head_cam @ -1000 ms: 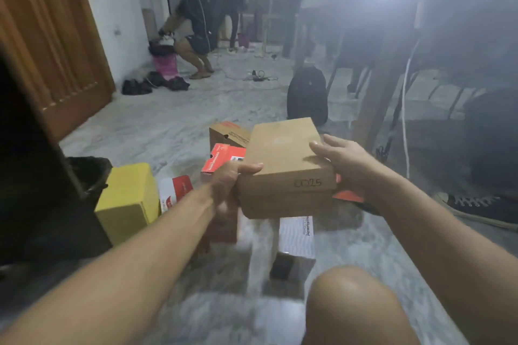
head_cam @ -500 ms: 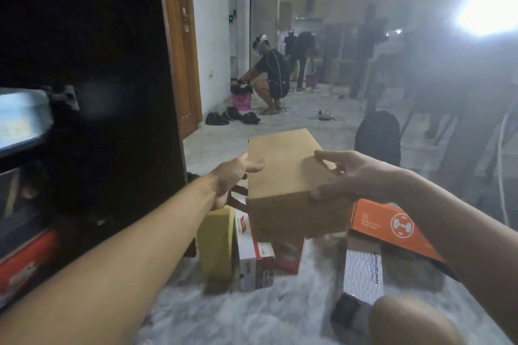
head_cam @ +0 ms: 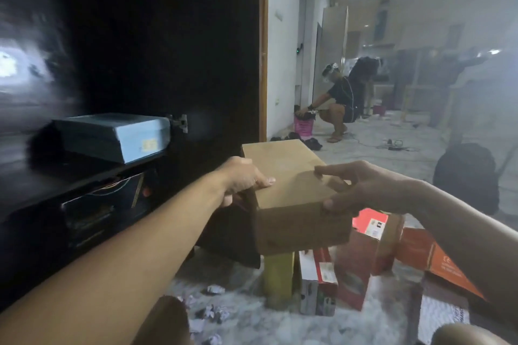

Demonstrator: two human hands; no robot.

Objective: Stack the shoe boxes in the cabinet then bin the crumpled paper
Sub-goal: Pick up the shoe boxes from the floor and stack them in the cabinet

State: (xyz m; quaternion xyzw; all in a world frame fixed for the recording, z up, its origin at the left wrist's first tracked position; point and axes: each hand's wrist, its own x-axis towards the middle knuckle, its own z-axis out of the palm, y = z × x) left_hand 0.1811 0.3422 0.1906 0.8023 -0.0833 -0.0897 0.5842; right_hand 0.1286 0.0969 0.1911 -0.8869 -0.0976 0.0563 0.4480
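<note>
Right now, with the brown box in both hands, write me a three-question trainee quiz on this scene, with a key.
1. True or false: the blue box already lies on a shelf of the cabinet.
2. Which hands hold the brown box? A) left only B) right only C) both
3. Fill in: the crumpled paper lies on the ____.

Key: 1 true. 2 C: the left hand and the right hand each grip a side. 3 floor.
</note>
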